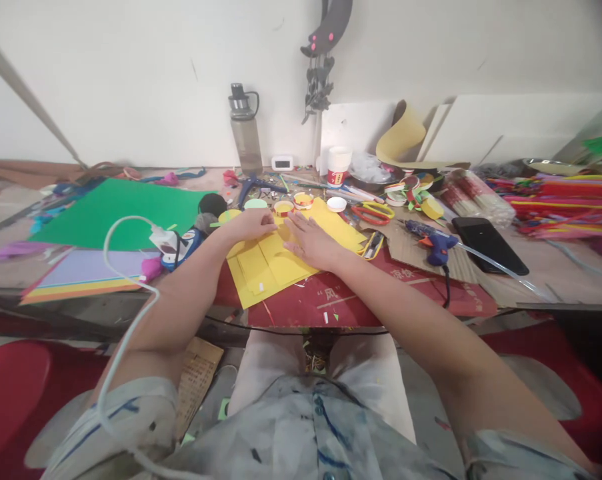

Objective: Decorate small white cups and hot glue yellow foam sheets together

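Note:
Yellow paper sheets [261, 267] lie on a red board [351, 300] at the table's front edge. My right hand [308, 241] rests flat on the yellow paper, palm down with its fingers stretched out. Just left of it, my left hand [255, 225] is over the paper's upper part, its fingers bent down; whether they pinch anything is hidden. Small round paper rings [303, 201] and a white disc [336, 204] sit just beyond my hands. To the right are orange-handled scissors [373, 213] and a yellow box cutter [373, 245].
A blue glue gun [433, 245] and black phone [488, 245] are at the right. Green paper [121, 213] and a white cable [125, 327] occupy the left. Behind stand a bottle [246, 133], a small clock [282, 163] and a paper cup [339, 167].

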`<state>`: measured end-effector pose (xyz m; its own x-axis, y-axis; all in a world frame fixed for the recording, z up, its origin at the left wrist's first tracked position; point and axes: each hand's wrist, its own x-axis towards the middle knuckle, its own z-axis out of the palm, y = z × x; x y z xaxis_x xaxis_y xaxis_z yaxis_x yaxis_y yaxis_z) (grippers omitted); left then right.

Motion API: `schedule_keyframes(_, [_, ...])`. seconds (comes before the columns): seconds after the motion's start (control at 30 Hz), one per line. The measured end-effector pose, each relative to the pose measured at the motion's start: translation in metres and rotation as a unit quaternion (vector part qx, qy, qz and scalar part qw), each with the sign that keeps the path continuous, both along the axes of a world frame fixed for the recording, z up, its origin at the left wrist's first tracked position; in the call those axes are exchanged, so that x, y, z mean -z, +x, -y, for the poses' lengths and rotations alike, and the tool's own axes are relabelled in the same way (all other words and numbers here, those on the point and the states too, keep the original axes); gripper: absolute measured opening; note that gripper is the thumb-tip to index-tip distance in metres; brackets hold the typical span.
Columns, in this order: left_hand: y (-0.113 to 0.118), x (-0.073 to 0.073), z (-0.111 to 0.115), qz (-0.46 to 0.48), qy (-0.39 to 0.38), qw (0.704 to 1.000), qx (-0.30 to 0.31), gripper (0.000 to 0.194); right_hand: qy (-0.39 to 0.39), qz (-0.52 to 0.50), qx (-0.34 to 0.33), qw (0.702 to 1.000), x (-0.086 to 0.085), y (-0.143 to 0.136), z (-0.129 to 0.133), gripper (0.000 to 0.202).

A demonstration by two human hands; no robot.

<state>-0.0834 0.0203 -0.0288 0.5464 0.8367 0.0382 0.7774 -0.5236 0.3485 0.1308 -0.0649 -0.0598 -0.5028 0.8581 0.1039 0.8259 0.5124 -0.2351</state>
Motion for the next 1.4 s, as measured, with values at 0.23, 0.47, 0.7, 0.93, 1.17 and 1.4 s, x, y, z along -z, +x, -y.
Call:
schedule_keyframes(0.23, [-0.003, 0.008, -0.009, -0.042, -0.06, 0.997, 0.027, 0.026, -0.042, 0.018, -0.017, 0.999, 0.006, 0.006, -0.008, 0.071])
schedule_keyframes(0.47, [-0.006, 0.001, -0.011, -0.061, -0.056, 0.996, -0.023, 0.032, -0.048, -0.001, 0.067, 0.997, 0.005, 0.021, -0.015, 0.07])
schedule_keyframes(0.7, [-0.003, -0.002, -0.006, -0.06, -0.046, 0.995, -0.061, 0.026, -0.039, 0.0, 0.174, 0.984, 0.005, 0.023, -0.016, 0.072])
schedule_keyframes(0.93, [-0.003, -0.007, 0.0, -0.052, -0.047, 0.995, -0.073, 0.022, 0.044, -0.011, 0.249, 0.968, 0.013, 0.016, -0.017, 0.082])
schedule_keyframes(1.17, [0.02, -0.006, 0.029, 0.011, 0.08, 0.995, -0.052, 0.029, 0.028, -0.053, 0.083, 0.995, 0.007, -0.003, -0.005, 0.077])
schedule_keyframes(1.4, [0.058, 0.022, 0.079, -0.103, 0.002, 0.995, -0.011, 0.089, -0.033, 0.018, 0.092, 0.995, 0.011, 0.004, -0.007, 0.066])
